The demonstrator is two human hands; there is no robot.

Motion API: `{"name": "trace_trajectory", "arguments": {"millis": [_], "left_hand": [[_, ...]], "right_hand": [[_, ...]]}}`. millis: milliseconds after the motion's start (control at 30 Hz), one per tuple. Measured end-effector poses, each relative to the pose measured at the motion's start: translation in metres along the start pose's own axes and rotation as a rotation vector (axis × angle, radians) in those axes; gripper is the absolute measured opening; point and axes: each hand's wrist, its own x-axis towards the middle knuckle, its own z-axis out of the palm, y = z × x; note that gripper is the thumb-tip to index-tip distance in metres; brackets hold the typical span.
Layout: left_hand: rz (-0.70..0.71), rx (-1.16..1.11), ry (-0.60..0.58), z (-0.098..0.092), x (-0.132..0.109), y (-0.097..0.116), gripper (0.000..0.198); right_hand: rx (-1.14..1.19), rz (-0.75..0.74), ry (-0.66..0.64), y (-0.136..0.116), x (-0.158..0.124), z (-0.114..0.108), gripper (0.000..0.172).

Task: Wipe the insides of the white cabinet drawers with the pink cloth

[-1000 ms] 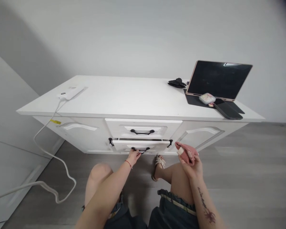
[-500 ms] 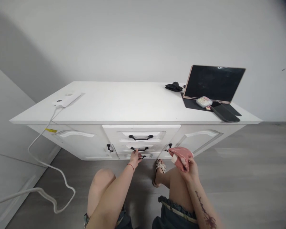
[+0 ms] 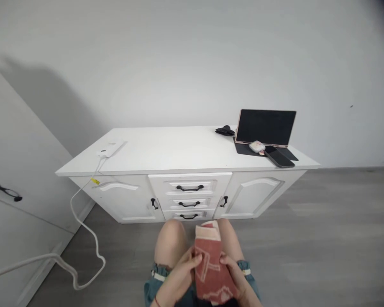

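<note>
A red patterned cloth item with a pale band [image 3: 211, 266] lies spread between my hands, above my lap. My left hand [image 3: 184, 270] grips its left edge, thumb on top. On the opposite edge, my right hand [image 3: 234, 270] holds the cloth with its thumb near the side. Just beyond my knees stands a white cabinet; its three middle drawers [image 3: 190, 175] are closed, with black handles.
On the cabinet top [image 3: 169, 149] are a tablet [image 3: 265, 128], a phone [image 3: 279, 157], a small case [image 3: 257, 147], a black item [image 3: 225, 131] and a white power strip [image 3: 110, 149]. Its cable [image 3: 92, 232] hangs at the left, near a white door [image 3: 16, 162].
My left hand has left the drawer handle and taken hold of the cloth. My right hand has brought the cloth in over my lap, where it is opened flatter. The view has shifted back.
</note>
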Motion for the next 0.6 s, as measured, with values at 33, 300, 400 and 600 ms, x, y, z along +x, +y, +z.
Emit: {"name": "trace_trajectory", "arguments": {"millis": [33, 300, 400, 600], "left_hand": [[0.021, -0.010, 0.038, 0.000, -0.012, -0.011, 0.041], [0.238, 0.133, 0.385, -0.005, -0.056, -0.008, 0.043], [0.307, 0.222, 0.443, -0.003, -0.064, 0.013, 0.048], [0.419, 0.220, 0.506, 0.015, -0.069, 0.034, 0.048]], "right_hand": [[-0.027, 0.038, -0.050, 0.006, -0.003, 0.005, 0.032], [-0.082, -0.021, 0.016, -0.009, -0.039, 0.080, 0.031], [-0.136, -0.092, -0.026, -0.019, -0.044, 0.102, 0.040], [-0.366, -0.193, 0.049, -0.021, -0.045, 0.111, 0.055]]}}
